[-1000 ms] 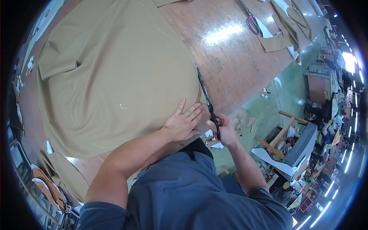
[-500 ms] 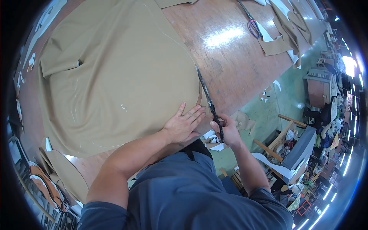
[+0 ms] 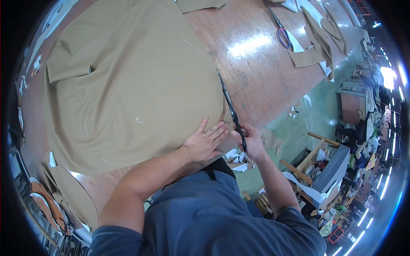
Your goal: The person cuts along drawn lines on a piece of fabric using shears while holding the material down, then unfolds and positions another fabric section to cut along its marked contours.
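Note:
A large tan sheet of material (image 3: pixel 141 85) with thin pale marked lines lies on the wooden table (image 3: pixel 252 85), with folds on its left side. My left hand (image 3: pixel 205 141) rests flat on the sheet's lower right edge, fingers spread. In my right hand (image 3: pixel 251 143) are long black scissors (image 3: pixel 229 106), their blades pointing up along the sheet's right edge. The blade tips are at the marked line. A narrow brownish gap shows between the sheet's edge and a strip beside the blades.
Other scissors (image 3: pixel 283 37) with wrapped handles lie at the upper right, beside tan and white offcuts (image 3: pixel 307 57). Past the table edge are the green floor, scraps, and a wooden-framed grey piece (image 3: pixel 331 168). Cut tan pieces (image 3: pixel 72 194) lie lower left.
The view has shifted slightly, so the table items appear a little lower. The scissors' handles have swung slightly in my right hand. My left hand stays flat on the sheet.

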Action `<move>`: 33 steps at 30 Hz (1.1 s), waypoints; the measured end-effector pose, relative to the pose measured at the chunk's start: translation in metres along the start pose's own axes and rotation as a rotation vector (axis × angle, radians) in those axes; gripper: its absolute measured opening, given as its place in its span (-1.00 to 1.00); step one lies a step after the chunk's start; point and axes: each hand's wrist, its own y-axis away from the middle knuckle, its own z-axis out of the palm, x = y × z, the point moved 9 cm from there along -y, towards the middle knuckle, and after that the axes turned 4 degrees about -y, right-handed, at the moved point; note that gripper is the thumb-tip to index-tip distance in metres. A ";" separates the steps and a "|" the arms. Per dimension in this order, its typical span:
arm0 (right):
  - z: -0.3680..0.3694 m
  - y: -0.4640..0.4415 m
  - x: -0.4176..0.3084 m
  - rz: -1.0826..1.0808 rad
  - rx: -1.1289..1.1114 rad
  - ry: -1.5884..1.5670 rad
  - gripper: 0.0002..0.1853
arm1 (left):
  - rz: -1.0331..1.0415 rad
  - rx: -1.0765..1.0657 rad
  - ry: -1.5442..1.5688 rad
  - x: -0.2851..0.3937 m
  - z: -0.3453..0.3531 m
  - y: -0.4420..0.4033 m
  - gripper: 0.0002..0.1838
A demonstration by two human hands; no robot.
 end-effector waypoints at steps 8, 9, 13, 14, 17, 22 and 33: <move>-0.005 -0.002 0.004 0.010 -0.014 0.006 -0.42 | 0.003 -0.033 0.016 0.001 0.001 0.002 -0.03; -0.007 -0.002 0.005 0.013 -0.018 0.010 -0.42 | 0.003 -0.036 0.017 0.002 0.001 0.002 -0.03; -0.014 0.000 0.007 0.003 -0.043 0.041 -0.41 | 0.006 -0.038 0.036 0.005 0.000 0.006 -0.04; -0.015 0.002 0.007 0.003 -0.046 0.040 -0.41 | 0.006 -0.018 0.057 0.007 -0.002 0.007 -0.06; -0.019 0.003 0.014 0.015 -0.069 0.003 -0.39 | -0.022 -0.037 0.128 0.003 -0.015 0.001 -0.11; -0.017 0.004 0.014 0.007 -0.094 -0.012 -0.40 | -0.107 0.137 -0.002 -0.036 -0.036 -0.031 -0.14; -0.011 0.003 0.004 0.029 -0.093 -0.033 -0.30 | -0.051 0.075 -0.015 -0.037 -0.022 -0.035 -0.04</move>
